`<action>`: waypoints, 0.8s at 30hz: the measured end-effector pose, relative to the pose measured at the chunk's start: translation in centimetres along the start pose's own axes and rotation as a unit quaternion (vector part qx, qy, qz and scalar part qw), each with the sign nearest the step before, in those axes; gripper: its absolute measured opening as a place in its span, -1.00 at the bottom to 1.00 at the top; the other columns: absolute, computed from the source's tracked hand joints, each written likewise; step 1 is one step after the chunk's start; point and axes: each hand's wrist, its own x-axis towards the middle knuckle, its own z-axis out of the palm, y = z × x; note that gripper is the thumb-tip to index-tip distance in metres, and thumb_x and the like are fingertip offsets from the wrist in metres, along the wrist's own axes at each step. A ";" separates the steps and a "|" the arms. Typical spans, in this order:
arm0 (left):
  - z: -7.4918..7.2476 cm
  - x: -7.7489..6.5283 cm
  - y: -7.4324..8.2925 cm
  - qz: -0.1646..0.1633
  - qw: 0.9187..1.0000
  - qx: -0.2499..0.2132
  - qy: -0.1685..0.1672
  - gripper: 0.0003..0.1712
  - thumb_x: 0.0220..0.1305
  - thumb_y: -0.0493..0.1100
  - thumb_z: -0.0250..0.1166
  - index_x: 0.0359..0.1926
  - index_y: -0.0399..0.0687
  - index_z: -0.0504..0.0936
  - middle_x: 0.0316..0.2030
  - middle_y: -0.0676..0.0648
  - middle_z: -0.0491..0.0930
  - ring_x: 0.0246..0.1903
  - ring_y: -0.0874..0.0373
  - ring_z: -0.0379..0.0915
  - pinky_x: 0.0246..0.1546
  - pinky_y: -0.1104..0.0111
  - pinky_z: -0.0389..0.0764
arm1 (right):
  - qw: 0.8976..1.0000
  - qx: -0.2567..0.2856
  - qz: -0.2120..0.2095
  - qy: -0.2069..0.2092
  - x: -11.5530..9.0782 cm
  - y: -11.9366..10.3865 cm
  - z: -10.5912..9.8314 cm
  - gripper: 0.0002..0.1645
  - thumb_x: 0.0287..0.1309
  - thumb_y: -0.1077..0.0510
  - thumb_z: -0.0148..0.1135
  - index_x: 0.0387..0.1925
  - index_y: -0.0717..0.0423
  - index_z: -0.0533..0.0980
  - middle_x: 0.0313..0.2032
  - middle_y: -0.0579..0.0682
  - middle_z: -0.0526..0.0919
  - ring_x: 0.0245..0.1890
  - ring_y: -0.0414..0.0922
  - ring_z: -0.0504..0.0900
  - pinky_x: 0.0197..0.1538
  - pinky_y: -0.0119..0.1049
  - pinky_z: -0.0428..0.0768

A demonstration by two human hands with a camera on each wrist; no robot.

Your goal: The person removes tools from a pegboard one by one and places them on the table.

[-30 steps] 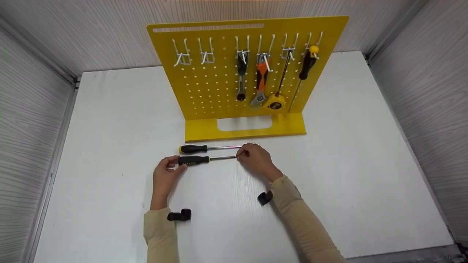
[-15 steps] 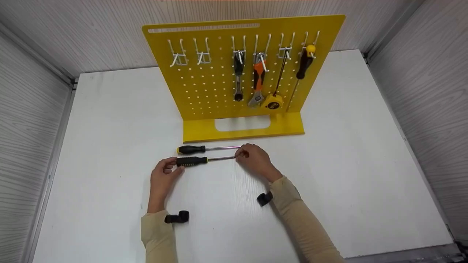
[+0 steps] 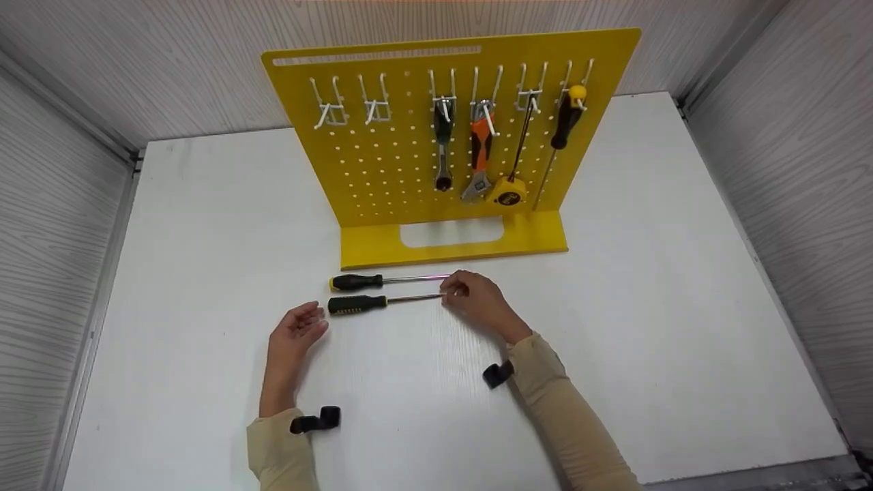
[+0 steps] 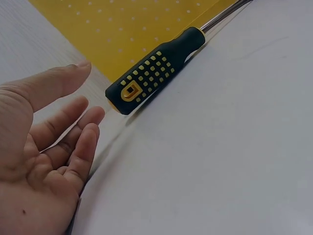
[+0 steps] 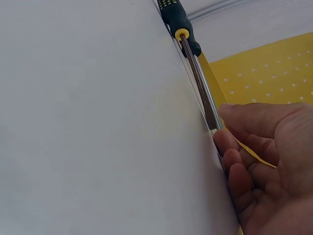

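Two screwdrivers lie side by side on the white table. The nearer screwdriver [image 3: 357, 304] has a dark green handle with yellow dots and a flat tip. Behind it is a black-handled screwdriver [image 3: 357, 281] with a yellow end. My left hand [image 3: 295, 332] is just off the nearer handle's left end, palm turned up, fingers loosely bent, holding nothing. In the left wrist view a gap shows between fingertips and handle [image 4: 151, 73]. My right hand [image 3: 479, 300] is at the blade tips; its thumb and forefinger stand apart beside the nearer tip [image 5: 212, 122]. The farther tip is hidden behind its fingers.
A yellow pegboard [image 3: 382, 170] stands behind the screwdrivers, its base close to them. From its hooks hang a ratchet wrench [image 3: 443, 146], an adjustable wrench [image 3: 481, 146], a tape measure [image 3: 508, 191] and another screwdriver [image 3: 566, 126]. Two left hooks [image 3: 331, 112] hold nothing.
My left hand has let go of the nearer screwdriver's handle and drawn back to the left and toward me. The right hand stays at the tips, its fingers now slightly off the nearer one.
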 end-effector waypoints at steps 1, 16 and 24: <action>0.0 -0.1 0.0 0.000 1.000 -0.005 -0.002 -0.46 0.24 -0.26 0.31 0.23 -0.25 0.43 -0.04 0.03 0.57 -0.10 0.41 0.44 -0.06 0.64 0.46 | 1.000 0.003 0.001 0.000 0.0 0.0 0.0 -0.82 0.20 0.15 0.28 -0.16 0.08 0.59 -0.19 0.00 0.68 -0.19 -0.11 0.59 -0.06 -0.26 0.54; 0.5 -1.1 1.9 0.021 0.998 -0.055 0.006 -0.52 0.32 -0.23 0.23 0.23 -0.21 0.42 -0.12 0.17 0.57 -0.10 0.34 0.49 -0.08 0.58 0.49 | 0.983 0.181 -0.016 -0.010 -0.1 0.3 -0.6 -0.60 0.33 0.24 0.11 0.16 0.28 0.39 -0.10 0.25 0.56 -0.18 -0.14 0.50 -0.09 -0.44 0.47; 1.7 -1.3 4.2 0.091 0.995 -0.035 -0.010 -0.52 0.28 -0.30 0.26 0.20 -0.30 0.43 -0.08 0.06 0.56 -0.10 0.29 0.49 -0.08 0.55 0.51 | 0.966 0.257 0.015 -0.012 -0.7 -2.0 -2.0 -0.48 0.34 0.25 0.08 0.26 0.38 0.28 0.03 0.37 0.52 -0.08 0.23 0.54 -0.06 -0.18 0.58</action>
